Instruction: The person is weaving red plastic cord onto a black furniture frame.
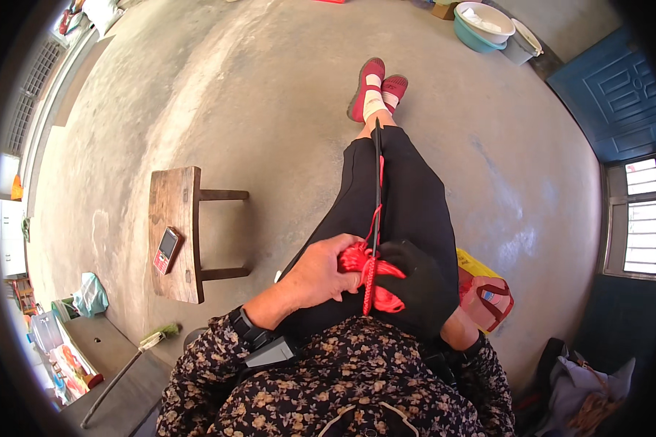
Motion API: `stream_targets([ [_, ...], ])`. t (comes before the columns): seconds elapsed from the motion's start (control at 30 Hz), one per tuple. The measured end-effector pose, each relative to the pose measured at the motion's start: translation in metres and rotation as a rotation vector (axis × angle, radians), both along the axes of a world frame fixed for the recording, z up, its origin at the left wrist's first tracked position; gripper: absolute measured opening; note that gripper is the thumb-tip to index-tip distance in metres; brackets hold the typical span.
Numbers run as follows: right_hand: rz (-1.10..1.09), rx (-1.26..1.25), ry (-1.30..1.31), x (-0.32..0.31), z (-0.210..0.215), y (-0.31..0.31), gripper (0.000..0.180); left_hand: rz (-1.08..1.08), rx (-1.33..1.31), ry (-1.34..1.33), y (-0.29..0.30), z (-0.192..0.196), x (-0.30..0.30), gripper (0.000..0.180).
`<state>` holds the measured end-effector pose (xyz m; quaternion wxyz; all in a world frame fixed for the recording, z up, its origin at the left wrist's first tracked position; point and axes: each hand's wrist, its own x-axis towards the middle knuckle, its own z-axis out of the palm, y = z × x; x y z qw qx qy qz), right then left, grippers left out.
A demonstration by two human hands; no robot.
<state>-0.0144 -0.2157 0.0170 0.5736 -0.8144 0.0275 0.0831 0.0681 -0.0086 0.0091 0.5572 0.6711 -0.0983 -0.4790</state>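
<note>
My bare left hand (321, 266) is closed round a bunch of bright red cord (353, 256) over my lap. A black glove covers my right hand (415, 280), whose fingers are bent against the red cord from the other side; the dark cloth partly hides their shape. Between the hands, a braided red length (369, 288) runs toward my waist. A long, thin black strip (377, 175), pointed at its far end, stretches from the cord along my legs. A strand of red lies beside it.
At the left stands a wooden stool (173, 240) with a red mobile phone (168, 250) on it. A yellow and red bag (485, 291) lies by my right leg. Basins (481, 29) stand at the far right, near a blue door (605, 95). A long-handled brush (127, 364) leans lower left.
</note>
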Motion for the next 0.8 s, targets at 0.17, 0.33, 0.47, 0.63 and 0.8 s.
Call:
stream_targets([
  [0.17, -0.157, 0.089, 0.064, -0.003, -0.01, -0.004, 0.057, 0.267, -0.18, 0.127, 0.01, 0.013, 0.016, 0.052],
  [0.33, -0.241, -0.319, -0.483, 0.018, 0.016, -0.026, 0.07, 0.727, -0.61, 0.026, 0.067, 0.066, 0.029, 0.046],
  [0.47, 0.028, -0.492, -0.689, 0.048, 0.035, -0.004, 0.048, 0.218, -1.22, -0.184, 0.103, 0.132, 0.069, 0.035],
  [0.63, 0.226, 0.323, 0.16, 0.067, 0.056, 0.002, 0.033, 0.165, -1.139, -0.03, 0.146, 0.192, 0.079, 0.017],
  [0.8, 0.107, -0.058, -0.233, 0.055, 0.065, 0.001, 0.02, 0.521, -0.929, -0.253, 0.177, 0.177, 0.074, 0.038],
])
